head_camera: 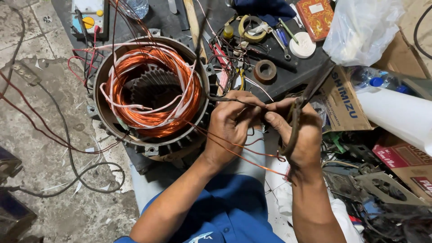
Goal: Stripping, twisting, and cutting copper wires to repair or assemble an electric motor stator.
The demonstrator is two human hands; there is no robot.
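**Working a winding lead beside the open stator**

Both hands meet just right of the motor stator [150, 96], whose copper coil [155, 85] lies looped inside the housing with white sleeving threaded through it. The left hand [231, 128] is closed, fingertips pinched on a dark lead wire [227, 100] that runs back toward the stator at 9 o'clock. The right hand [301, 139] is clamped round the handles of dark pliers [303, 101], whose jaws point up toward 1 o'clock; its thumb presses toward the left fingertips. Thin copper strands [243, 155] trail under both wrists.

To do this well, it seems wise to keep the wire taut between pinch and tool, grip only the short end, and avoid nicking the enamel or tugging the coil out of its slots.

Packages and labels: at 12 o'clock a red, gold-patterned flat box [316, 15] with a pale label; at 1 o'clock a bulging clear plastic bag [360, 29]; at 3 o'clock a brown cardboard carton [344, 105] with dark blue lettering; at 4 o'clock a red printed box [405, 159]. A white meter with yellow dial [88, 15] sits at 11 o'clock.
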